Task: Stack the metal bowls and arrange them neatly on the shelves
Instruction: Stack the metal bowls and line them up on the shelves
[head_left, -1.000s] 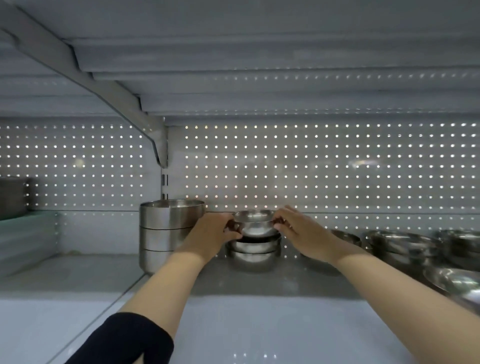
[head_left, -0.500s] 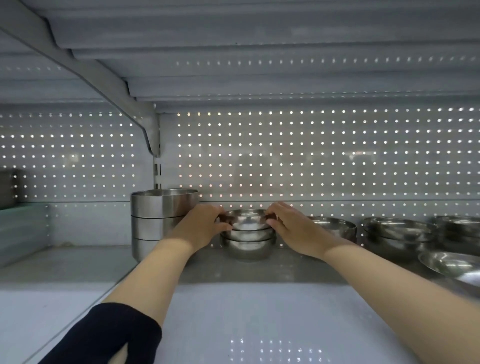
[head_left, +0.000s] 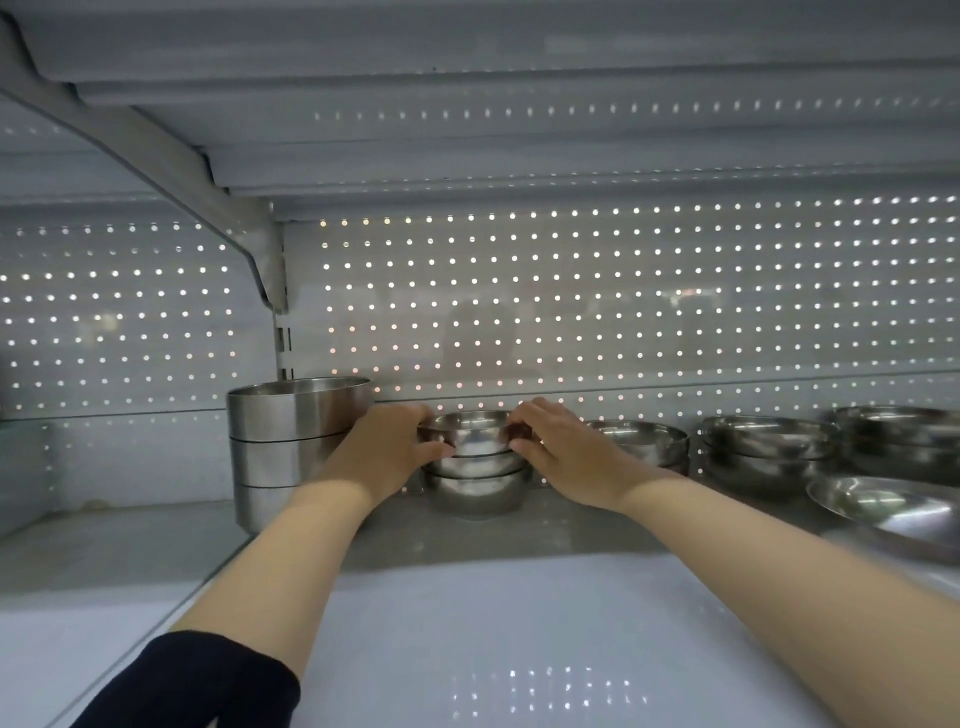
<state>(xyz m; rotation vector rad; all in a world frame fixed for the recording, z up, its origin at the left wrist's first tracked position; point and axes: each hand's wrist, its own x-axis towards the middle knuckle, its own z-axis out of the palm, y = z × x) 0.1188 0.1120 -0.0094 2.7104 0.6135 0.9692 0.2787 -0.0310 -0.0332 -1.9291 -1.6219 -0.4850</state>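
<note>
Head view is showing the left hand (head_left: 387, 449) and right hand (head_left: 563, 452) gripping the top bowl (head_left: 474, 435) at 9 and 3 o'clock, seating it on the stack (head_left: 475, 480) at the shelf (head_left: 467, 618) back. Next, I judge, is letting go and fetching a bowl from 3 o'clock; the far fingertips are hiding behind the rim.

Both arms reach forward, left hand (head_left: 387, 447) and right hand (head_left: 566, 452) curled inward, facing.

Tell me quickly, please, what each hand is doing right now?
Left hand: fingers curled round the rim of the top bowl of the small stack.
Right hand: fingers gripping the same bowl's opposite rim.
</note>
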